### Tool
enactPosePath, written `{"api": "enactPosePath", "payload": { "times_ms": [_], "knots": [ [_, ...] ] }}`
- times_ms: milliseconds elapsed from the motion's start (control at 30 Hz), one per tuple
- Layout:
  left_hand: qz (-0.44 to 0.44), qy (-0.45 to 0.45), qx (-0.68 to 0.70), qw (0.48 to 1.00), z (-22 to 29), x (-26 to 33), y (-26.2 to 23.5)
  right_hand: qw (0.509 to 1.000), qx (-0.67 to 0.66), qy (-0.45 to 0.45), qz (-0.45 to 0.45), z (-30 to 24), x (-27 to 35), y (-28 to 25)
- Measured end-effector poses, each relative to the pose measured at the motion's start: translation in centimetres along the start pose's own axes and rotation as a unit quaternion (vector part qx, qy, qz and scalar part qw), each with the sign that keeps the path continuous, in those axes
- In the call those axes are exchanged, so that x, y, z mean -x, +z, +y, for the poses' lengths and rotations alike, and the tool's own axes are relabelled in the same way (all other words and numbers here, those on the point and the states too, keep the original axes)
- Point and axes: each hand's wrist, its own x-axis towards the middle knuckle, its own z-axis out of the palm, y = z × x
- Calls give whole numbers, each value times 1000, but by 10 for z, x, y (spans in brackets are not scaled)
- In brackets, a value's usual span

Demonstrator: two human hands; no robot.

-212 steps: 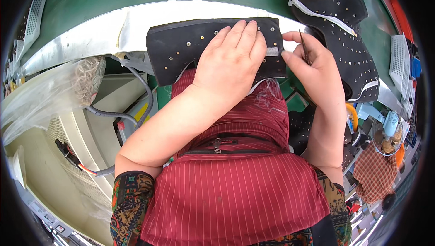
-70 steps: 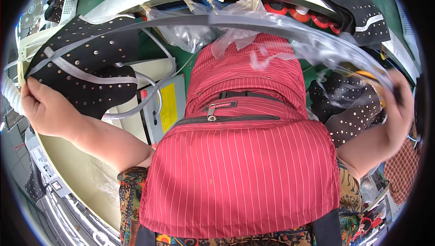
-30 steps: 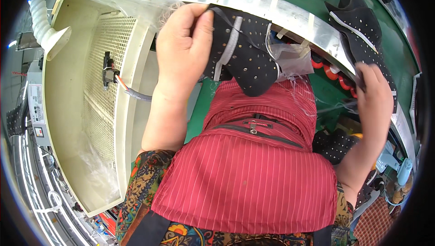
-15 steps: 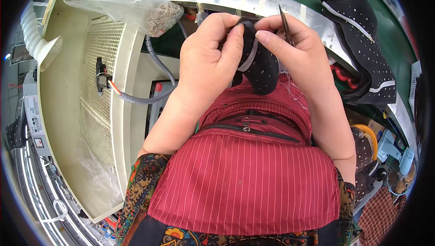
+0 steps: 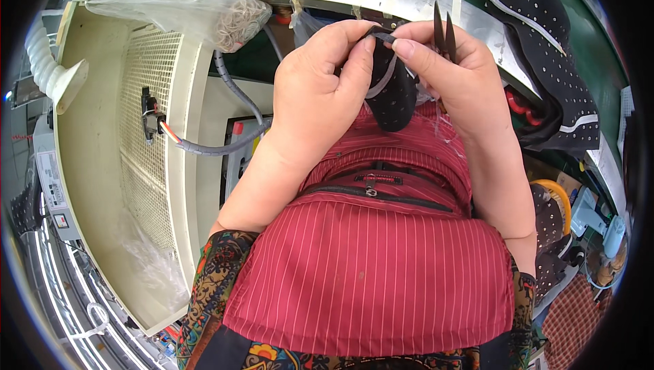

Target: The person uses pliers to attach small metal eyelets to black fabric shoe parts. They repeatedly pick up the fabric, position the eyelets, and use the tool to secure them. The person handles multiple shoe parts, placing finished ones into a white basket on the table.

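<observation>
A black fabric piece [image 5: 394, 105] with small pale dots and a grey strip hangs between my hands over my lap. My left hand [image 5: 325, 73] is closed, thumb and forefinger pinching the piece's top edge. Opposite it, my right hand [image 5: 455, 63] pinches the same dark edge between thumb and forefinger. A pair of dark scissors [image 5: 444, 35] is also held in my right hand, its two blades pointing up, slightly apart. The scissors' handles are mostly hidden by the palm.
More dotted black fabric with white strips [image 5: 541, 50] lies on the green table at right. A clear bag of pale elastic loops [image 5: 238, 24] rests atop the cream mesh-lined box [image 5: 194, 186] at left. A grey cable [image 5: 225, 148] runs beside my left forearm.
The scissors have turned in my right hand, so both blades now show apart instead of nearly lined up. My fingertips have shifted slightly along the fabric edge; both hands keep their pinch.
</observation>
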Motion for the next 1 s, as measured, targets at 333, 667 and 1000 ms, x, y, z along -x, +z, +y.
{"api": "enactPosePath", "payload": {
  "times_ms": [333, 667, 1000],
  "knots": [
    [4, -68, 103, 992, -3, 2, 7, 996, 39, -56, 51, 7, -1, 6],
    [-18, -181, 269, 946, -1, 1, 6, 983, 149, -78, 73, 9, -2, 13],
    [18, -144, 219, 965, -9, 0, 8, 941, 277, -173, 86, 6, 2, 11]
  ]
}}
